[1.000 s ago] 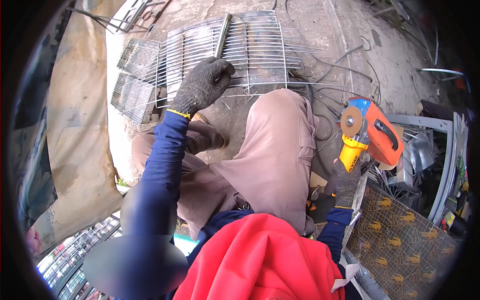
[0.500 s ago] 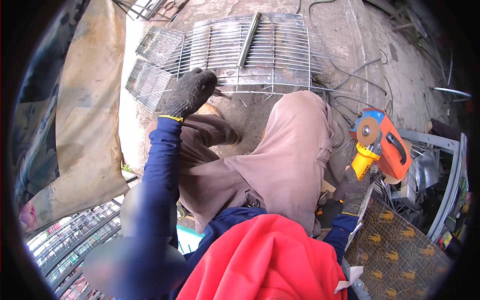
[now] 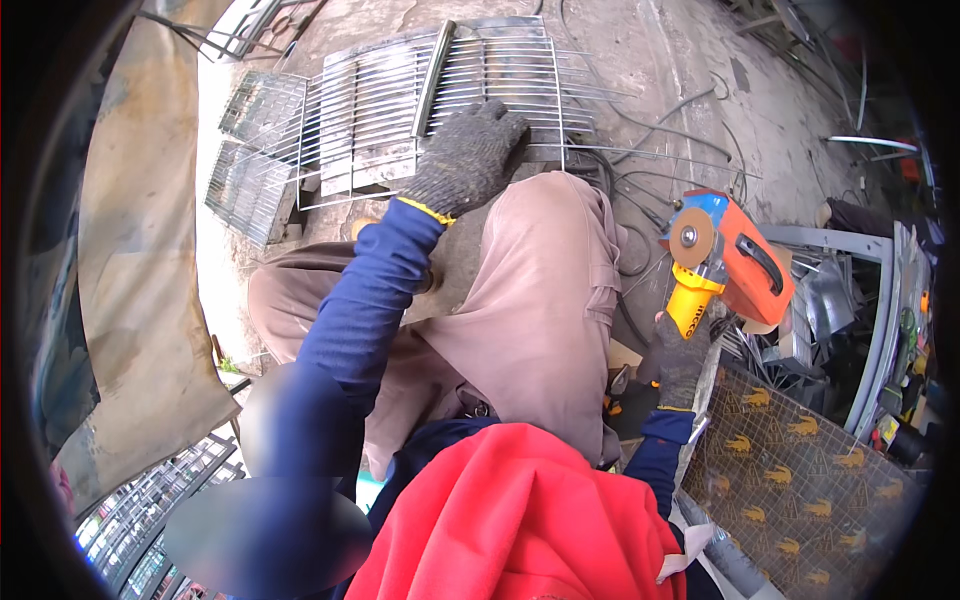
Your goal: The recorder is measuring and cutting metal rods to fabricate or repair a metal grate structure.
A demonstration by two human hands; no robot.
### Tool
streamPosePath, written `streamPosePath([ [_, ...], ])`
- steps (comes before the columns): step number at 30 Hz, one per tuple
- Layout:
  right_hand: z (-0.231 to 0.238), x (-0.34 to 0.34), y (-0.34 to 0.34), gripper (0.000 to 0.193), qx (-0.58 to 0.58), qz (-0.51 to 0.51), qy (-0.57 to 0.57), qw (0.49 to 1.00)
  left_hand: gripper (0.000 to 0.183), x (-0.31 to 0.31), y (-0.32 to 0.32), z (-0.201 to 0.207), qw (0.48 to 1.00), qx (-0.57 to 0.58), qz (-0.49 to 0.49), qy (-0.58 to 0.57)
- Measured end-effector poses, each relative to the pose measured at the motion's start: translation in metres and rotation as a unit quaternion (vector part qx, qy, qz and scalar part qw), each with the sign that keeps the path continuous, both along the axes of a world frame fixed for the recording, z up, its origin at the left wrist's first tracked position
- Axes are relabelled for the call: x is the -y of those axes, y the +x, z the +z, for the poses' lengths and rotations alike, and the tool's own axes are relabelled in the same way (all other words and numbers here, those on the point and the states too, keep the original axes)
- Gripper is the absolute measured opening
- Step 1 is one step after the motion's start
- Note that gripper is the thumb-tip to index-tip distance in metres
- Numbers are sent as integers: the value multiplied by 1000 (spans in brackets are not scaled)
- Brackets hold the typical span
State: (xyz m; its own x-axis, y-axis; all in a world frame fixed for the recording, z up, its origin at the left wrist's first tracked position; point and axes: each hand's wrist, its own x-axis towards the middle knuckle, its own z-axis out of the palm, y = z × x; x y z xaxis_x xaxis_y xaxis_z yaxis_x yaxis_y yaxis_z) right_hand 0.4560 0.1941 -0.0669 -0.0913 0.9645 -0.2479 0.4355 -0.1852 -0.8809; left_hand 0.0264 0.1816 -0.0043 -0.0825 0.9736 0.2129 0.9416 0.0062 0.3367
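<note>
My gloved left hand (image 3: pixel 465 155) is over the near edge of a metal bar grille (image 3: pixel 355 120) on the ground. Its fingers point away from me, loosely stretched, and I see nothing held in them. A straight metal bar (image 3: pixel 434 80) lies across the grille, just beyond that hand. In my gloved right hand (image 3: pixel 682 360) is a yellow angle grinder (image 3: pixel 690 300), gripped by its body, with a brown disc (image 3: pixel 689 236) at its far end. The disc faces up toward me and touches no part of the grille. Whether it spins I cannot tell.
An orange and blue box with a black handle (image 3: pixel 755 265) stands right behind the grinder. Cables (image 3: pixel 665 130) run over the floor at the right. Metal offcuts (image 3: pixel 825 300) and a brown patterned board (image 3: pixel 790 470) lie at my right. A stained cloth (image 3: pixel 150 240) hangs at the left.
My left hand has moved right, from the grille's left corner to its near middle edge. The right hand keeps the grinder in nearly the same place beside the box. The whole view has shifted slightly.
</note>
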Motion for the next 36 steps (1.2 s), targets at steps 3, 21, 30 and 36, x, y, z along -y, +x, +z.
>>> streamPosePath([
  [3, 1, 3, -16, 47, 23, 12, 48, 999, 28, -12, 11, -13, 1000, 15, 0, 1],
  [21, 16, -15, -45, 35, 37, 76, 67, 994, 28, -21, 21, -28, 998, 52, -5, 30],
  [30, 46, -22, -70, 53, 168, 123, 65, 976, 23, -8, 20, -21, 997, 68, 35, 29],
  [36, 25, -24, -62, 58, 98, 97, 62, 989, 22, -18, 15, -35, 992, 102, -29, 62],
])
